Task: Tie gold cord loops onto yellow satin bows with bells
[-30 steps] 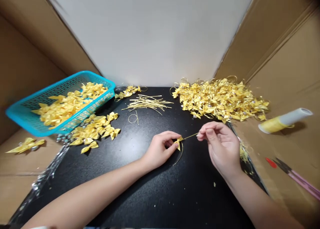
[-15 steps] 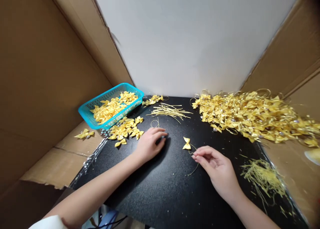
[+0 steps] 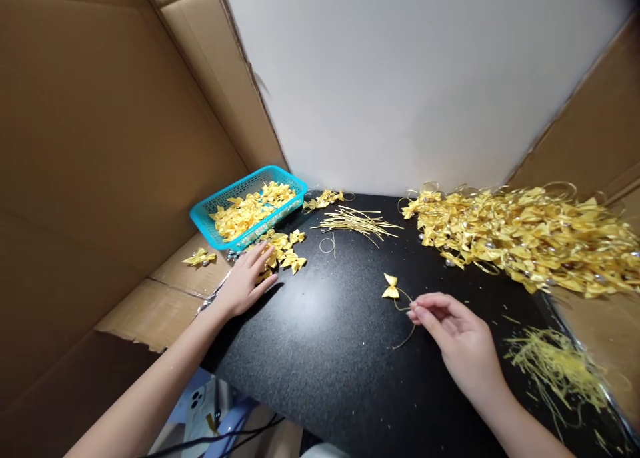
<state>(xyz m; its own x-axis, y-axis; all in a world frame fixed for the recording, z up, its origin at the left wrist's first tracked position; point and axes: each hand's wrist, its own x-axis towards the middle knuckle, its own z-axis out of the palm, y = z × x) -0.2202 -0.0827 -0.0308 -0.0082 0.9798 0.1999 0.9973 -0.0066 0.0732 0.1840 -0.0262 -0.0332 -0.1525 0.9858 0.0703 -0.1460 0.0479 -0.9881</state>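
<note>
Between the thumb and fingertips of my right hand [image 3: 453, 331] is pinched a thin gold cord [image 3: 406, 341], its loose end curving down over the black table. A yellow ribbon bow [image 3: 391, 286] hangs on this cord, left of my fingertips. My left hand [image 3: 250, 281] is open, fingers spread, over the near left side of a small pile of yellow bows [image 3: 287, 248]. Its fingers hide part of that pile, and I cannot tell whether they touch it. Several silvery beads [image 3: 233, 254] lie just beyond the left hand.
Behind the pile stands a turquoise basket [image 3: 200, 219] of bows. Gold cord lengths [image 3: 357, 223] lie mid-table [image 3: 320, 351]. A large heap of finished-looking bows [image 3: 525, 235] fills the right back, cord scraps [image 3: 557, 365] nearer. Cardboard walls [image 3: 110, 111] flank the table.
My left hand has moved left from mid-table to the small bow pile, its fingers spreading. My right hand still pinches the cord with the bow. The view has turned slightly left.
</note>
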